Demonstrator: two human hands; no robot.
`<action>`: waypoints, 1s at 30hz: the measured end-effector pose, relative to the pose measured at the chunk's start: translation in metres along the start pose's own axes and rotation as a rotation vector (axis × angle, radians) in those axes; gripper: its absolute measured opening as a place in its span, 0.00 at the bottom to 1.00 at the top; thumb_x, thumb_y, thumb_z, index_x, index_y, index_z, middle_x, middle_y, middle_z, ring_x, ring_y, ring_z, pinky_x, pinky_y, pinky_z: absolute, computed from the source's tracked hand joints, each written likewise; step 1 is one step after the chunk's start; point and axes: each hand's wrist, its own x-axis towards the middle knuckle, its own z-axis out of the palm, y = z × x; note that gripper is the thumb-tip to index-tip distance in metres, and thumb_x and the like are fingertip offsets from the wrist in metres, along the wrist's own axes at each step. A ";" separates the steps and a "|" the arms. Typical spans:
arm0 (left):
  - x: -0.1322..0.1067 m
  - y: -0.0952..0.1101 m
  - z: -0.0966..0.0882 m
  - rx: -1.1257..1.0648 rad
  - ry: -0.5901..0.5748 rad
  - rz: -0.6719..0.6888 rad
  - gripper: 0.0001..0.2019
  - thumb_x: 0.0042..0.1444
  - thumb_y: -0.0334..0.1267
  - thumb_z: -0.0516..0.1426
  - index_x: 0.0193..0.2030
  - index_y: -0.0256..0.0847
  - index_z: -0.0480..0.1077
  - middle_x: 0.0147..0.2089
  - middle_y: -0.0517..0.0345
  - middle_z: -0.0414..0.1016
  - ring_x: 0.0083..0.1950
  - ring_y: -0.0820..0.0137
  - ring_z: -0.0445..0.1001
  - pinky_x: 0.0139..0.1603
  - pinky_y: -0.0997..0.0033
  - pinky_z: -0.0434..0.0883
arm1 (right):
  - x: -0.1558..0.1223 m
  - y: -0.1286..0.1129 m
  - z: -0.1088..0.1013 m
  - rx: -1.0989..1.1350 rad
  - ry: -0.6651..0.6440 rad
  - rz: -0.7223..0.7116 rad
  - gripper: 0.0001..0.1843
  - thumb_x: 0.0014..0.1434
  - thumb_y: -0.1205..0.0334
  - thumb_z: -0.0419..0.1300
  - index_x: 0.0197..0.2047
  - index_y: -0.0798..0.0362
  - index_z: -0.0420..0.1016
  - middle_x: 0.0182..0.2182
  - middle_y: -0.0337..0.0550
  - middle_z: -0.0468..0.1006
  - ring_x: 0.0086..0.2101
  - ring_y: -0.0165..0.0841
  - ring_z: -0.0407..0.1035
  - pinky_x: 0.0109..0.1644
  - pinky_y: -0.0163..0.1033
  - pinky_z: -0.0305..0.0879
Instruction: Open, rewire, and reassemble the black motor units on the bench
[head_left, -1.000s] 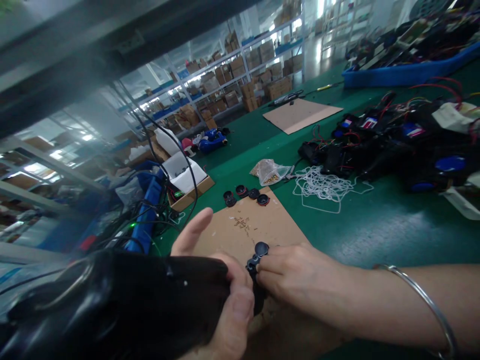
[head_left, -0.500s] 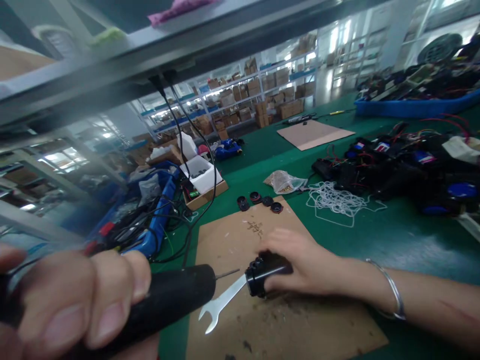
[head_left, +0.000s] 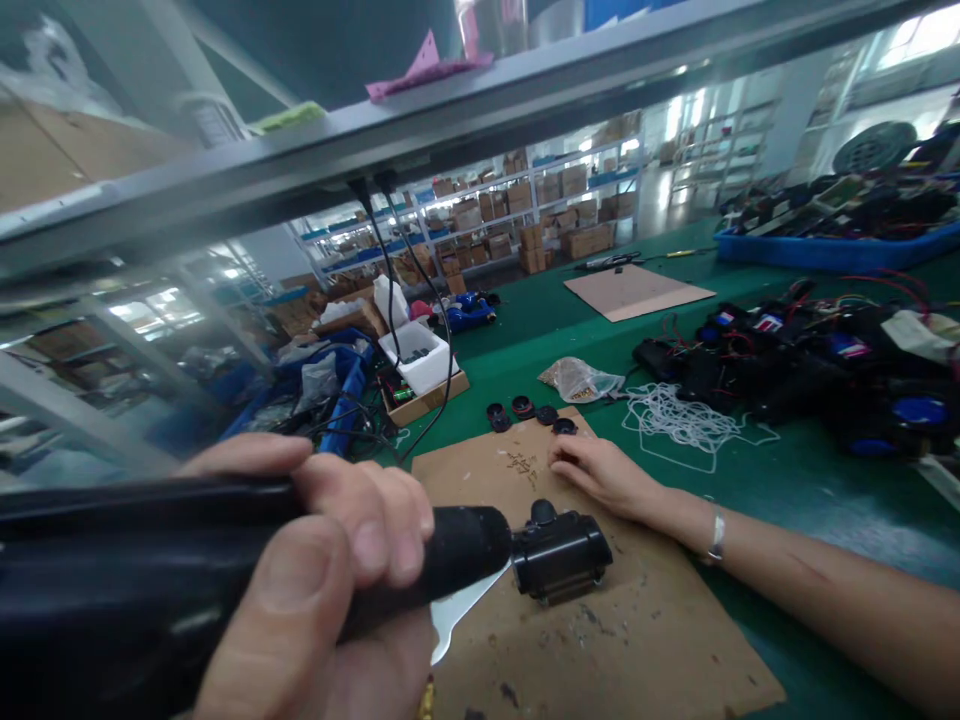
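Just ahead of the left-hand grip, a short black cylindrical unit (head_left: pixel 566 560) lies on its side on a sheet of brown cardboard (head_left: pixel 675 630), one end beside the nose of a black power tool (head_left: pixel 469 545). The worker's left hand (head_left: pixel 330 570) is wrapped around that tool; from where I stand, I cannot tell whether its tip meets the unit. Part of a silver wrench (head_left: pixel 461 615) shows beneath the tool. Beyond the unit, the right hand (head_left: pixel 596 472) curls low over the cardboard, next to scattered brass-coloured screw-like pieces (head_left: pixel 521 462) and a round black cap (head_left: pixel 564 427); whether its fingers pinch anything is hidden from me. I judge this a picking-up step, the tool held ready; the next move seems to call for a fine pinch on the right and steadiness on the left. Farther from the grip lie a plastic bag (head_left: pixel 577 380), white cord (head_left: pixel 671 420) and, rightward, a heap of black wired parts (head_left: pixel 795 360).
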 end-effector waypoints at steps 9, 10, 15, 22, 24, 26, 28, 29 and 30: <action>0.001 -0.022 0.032 -0.154 -0.096 -0.099 0.13 0.49 0.37 0.65 0.39 0.45 0.67 0.19 0.70 0.64 0.20 0.79 0.62 0.25 0.75 0.66 | -0.045 -0.033 -0.014 0.996 0.063 0.329 0.13 0.53 0.53 0.65 0.32 0.54 0.71 0.24 0.37 0.73 0.28 0.29 0.68 0.36 0.37 0.64; 0.000 -0.025 0.033 -0.162 -0.095 -0.094 0.13 0.49 0.37 0.65 0.39 0.45 0.67 0.20 0.70 0.64 0.20 0.79 0.62 0.25 0.75 0.66 | -0.046 -0.033 -0.013 1.037 0.058 0.348 0.14 0.53 0.53 0.65 0.32 0.55 0.71 0.24 0.37 0.73 0.27 0.28 0.68 0.36 0.37 0.63; -0.006 -0.036 0.038 -0.172 -0.055 -0.071 0.12 0.51 0.38 0.64 0.40 0.45 0.67 0.20 0.71 0.62 0.20 0.80 0.59 0.25 0.76 0.65 | -0.046 -0.036 -0.012 1.132 0.048 0.364 0.15 0.51 0.52 0.67 0.29 0.57 0.73 0.23 0.36 0.73 0.26 0.27 0.65 0.35 0.35 0.61; -0.008 -0.038 0.031 -0.209 -0.054 -0.067 0.14 0.50 0.39 0.66 0.42 0.46 0.68 0.21 0.70 0.60 0.20 0.79 0.58 0.25 0.73 0.65 | -0.050 -0.042 -0.009 1.197 0.047 0.350 0.19 0.53 0.47 0.65 0.28 0.57 0.73 0.24 0.38 0.72 0.26 0.26 0.65 0.34 0.35 0.62; -0.008 -0.036 0.030 -0.215 -0.043 -0.085 0.14 0.51 0.40 0.65 0.42 0.47 0.68 0.21 0.69 0.59 0.20 0.79 0.58 0.24 0.73 0.65 | -0.050 -0.044 -0.008 1.192 0.061 0.341 0.20 0.53 0.46 0.64 0.27 0.56 0.72 0.24 0.37 0.71 0.25 0.26 0.64 0.34 0.35 0.62; -0.009 -0.034 0.030 -0.234 -0.037 -0.145 0.13 0.51 0.39 0.65 0.42 0.48 0.68 0.22 0.69 0.60 0.22 0.79 0.59 0.27 0.73 0.67 | -0.051 -0.045 -0.007 1.173 0.068 0.338 0.20 0.53 0.45 0.64 0.27 0.56 0.71 0.23 0.36 0.71 0.25 0.26 0.64 0.34 0.35 0.62; -0.011 -0.033 0.030 -0.246 -0.050 -0.154 0.13 0.52 0.37 0.65 0.42 0.47 0.68 0.23 0.69 0.60 0.23 0.79 0.60 0.29 0.74 0.68 | -0.052 -0.046 -0.007 1.147 0.059 0.334 0.21 0.53 0.44 0.63 0.27 0.55 0.71 0.23 0.36 0.70 0.25 0.26 0.63 0.34 0.35 0.62; -0.012 -0.033 0.030 -0.253 -0.055 -0.143 0.13 0.52 0.37 0.65 0.43 0.47 0.68 0.23 0.69 0.61 0.23 0.79 0.60 0.29 0.75 0.68 | -0.053 -0.046 -0.007 1.133 0.054 0.332 0.21 0.54 0.44 0.62 0.27 0.55 0.71 0.23 0.36 0.70 0.25 0.27 0.64 0.34 0.36 0.63; -0.013 -0.033 0.030 -0.257 -0.061 -0.134 0.13 0.52 0.36 0.64 0.43 0.47 0.68 0.23 0.69 0.61 0.23 0.79 0.60 0.30 0.75 0.68 | -0.054 -0.045 -0.006 1.119 0.049 0.327 0.22 0.54 0.43 0.62 0.27 0.56 0.71 0.23 0.37 0.71 0.25 0.27 0.64 0.34 0.36 0.63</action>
